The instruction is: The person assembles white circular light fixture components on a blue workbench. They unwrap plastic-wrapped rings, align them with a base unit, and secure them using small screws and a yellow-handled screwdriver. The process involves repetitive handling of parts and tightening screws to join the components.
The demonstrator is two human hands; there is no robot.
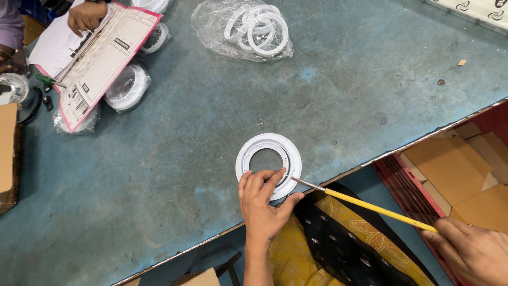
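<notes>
Left hand (pixel 263 204) is pressing a flat white plastic ring (pixel 269 165) down near the front edge of the table (pixel 174 175), fingers spread over its near rim; right hand (pixel 474 250) grips the far end of a thin yellow-handled brush (pixel 365 205), tip touching the ring's right rim. My take: keep that ring pinned flat and let only the tip drag along the edge; holding the handle closer would probably steady it. Surface is scuffed, dusty blue; bagged white rings (pixel 255 27) sit farther back; another person's hand (pixel 84 15) rests on a pink-edged ledger (pixel 106 58); a red crate (pixel 476 159) of cardboard is at the right.
</notes>
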